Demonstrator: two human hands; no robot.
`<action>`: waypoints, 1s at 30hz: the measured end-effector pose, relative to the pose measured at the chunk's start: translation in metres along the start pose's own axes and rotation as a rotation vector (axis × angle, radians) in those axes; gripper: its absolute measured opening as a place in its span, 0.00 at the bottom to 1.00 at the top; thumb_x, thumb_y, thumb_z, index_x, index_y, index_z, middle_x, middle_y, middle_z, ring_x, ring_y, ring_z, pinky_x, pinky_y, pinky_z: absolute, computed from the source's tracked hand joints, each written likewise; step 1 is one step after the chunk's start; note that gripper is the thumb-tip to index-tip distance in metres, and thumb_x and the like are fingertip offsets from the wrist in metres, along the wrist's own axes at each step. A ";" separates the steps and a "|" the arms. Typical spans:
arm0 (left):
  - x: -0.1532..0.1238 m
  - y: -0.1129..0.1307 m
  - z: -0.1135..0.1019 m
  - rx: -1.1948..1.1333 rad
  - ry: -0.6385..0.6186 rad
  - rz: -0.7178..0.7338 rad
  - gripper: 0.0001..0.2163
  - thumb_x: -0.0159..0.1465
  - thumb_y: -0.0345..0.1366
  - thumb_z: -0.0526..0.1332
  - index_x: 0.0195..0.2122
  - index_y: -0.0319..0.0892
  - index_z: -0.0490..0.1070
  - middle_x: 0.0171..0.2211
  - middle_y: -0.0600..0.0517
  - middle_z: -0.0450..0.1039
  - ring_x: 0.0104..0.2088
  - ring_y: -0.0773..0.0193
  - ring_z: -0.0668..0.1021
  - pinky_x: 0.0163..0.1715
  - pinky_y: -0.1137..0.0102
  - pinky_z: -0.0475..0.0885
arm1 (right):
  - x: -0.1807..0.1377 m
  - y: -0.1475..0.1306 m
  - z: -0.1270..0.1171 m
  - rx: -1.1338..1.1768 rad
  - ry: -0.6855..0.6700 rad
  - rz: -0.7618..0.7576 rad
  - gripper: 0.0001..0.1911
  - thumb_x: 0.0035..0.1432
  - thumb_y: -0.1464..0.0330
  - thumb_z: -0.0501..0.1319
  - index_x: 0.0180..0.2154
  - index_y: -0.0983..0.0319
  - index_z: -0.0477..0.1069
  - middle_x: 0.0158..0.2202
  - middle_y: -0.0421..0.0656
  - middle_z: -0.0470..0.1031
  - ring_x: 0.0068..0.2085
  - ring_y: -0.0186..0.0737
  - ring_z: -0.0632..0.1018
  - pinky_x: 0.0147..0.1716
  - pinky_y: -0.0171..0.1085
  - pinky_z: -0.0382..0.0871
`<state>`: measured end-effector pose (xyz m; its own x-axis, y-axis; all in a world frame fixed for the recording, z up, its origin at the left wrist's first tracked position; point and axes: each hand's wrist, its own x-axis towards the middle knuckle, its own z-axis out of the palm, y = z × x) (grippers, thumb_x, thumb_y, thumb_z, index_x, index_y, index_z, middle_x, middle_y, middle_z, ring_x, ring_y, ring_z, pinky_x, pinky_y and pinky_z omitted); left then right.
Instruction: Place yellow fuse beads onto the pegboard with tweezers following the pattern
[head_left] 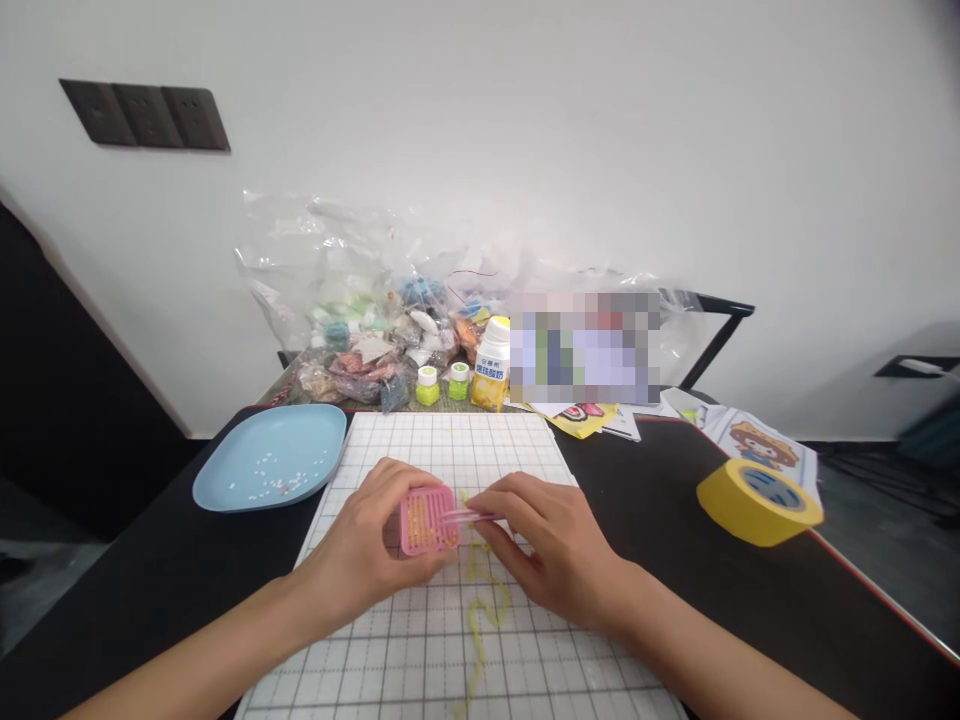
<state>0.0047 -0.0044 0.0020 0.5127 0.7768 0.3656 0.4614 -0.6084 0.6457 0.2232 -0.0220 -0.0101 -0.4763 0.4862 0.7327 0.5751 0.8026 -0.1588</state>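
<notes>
My left hand (382, 530) grips a small pink ridged tray (429, 520) between thumb and fingers, above the gridded white board. Yellow beads lie in its grooves. A slim, pale, see-through tool (471, 516) is pinched in my right hand (547, 535), its tip over the right side of the tray; its exact kind is hard to make out. From beneath the hands a string of yellow-green beads (480, 620) winds down the gridded board (390, 650) toward me.
To the left a blue plate (311, 430) bears scattered white beads. Two small green-filled jars (427, 386) and a white-and-yellow bottle (492, 365) stand behind the board, before clear bags (360, 340) of materials. A yellow tape roll (739, 505) and printed papers (795, 450) lie right.
</notes>
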 end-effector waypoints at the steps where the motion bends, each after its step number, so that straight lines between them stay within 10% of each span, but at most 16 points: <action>1: 0.000 0.000 0.000 0.002 0.001 -0.007 0.14 0.57 0.36 0.67 0.43 0.47 0.67 0.40 0.52 0.70 0.41 0.56 0.72 0.42 0.60 0.70 | 0.000 0.000 0.000 0.000 0.002 0.001 0.06 0.65 0.70 0.54 0.41 0.63 0.69 0.32 0.42 0.75 0.30 0.34 0.75 0.26 0.33 0.68; 30: -0.001 0.006 0.000 -0.020 -0.017 -0.118 0.16 0.54 0.36 0.68 0.43 0.48 0.68 0.38 0.54 0.69 0.38 0.57 0.74 0.40 0.61 0.70 | -0.002 0.001 0.004 0.004 -0.006 -0.012 0.08 0.65 0.71 0.54 0.43 0.63 0.69 0.33 0.42 0.74 0.30 0.34 0.74 0.25 0.33 0.66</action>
<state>0.0071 -0.0090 0.0058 0.4679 0.8399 0.2751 0.5044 -0.5094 0.6972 0.2221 -0.0212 -0.0141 -0.4870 0.4781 0.7309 0.5667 0.8098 -0.1521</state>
